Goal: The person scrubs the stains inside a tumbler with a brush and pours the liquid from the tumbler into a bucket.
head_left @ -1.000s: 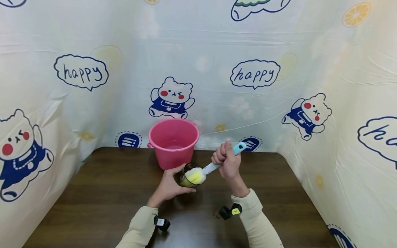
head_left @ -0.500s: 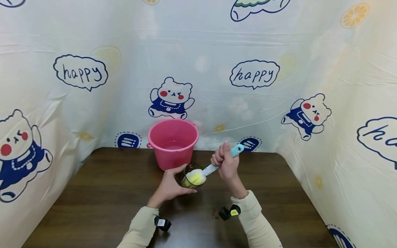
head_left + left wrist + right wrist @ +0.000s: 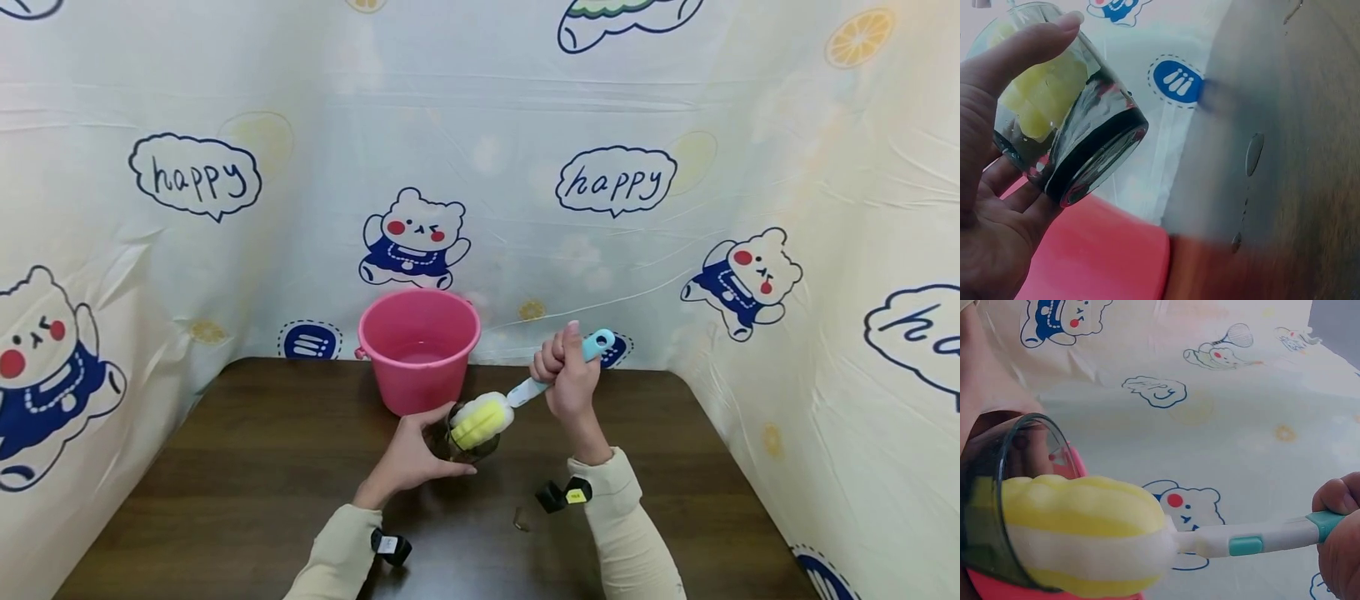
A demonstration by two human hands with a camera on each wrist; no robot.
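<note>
Your right hand (image 3: 573, 379) grips the brush (image 3: 482, 421) by its handle, and your left hand (image 3: 412, 454) is wrapped round the glass (image 3: 1082, 112). Tilted, the glass has its mouth toward your right hand; the brush's yellow-and-white sponge sits partly inside it, the rest sticking out past the rim. Just beyond your left hand, the pink bucket (image 3: 420, 383) stands on the table (image 3: 660, 467), with the printed curtain (image 3: 495, 100) behind.

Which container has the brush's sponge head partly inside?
The tinted cup in the left hand, tilted around the sponge head; the pink bucket standing behind has none.
</note>
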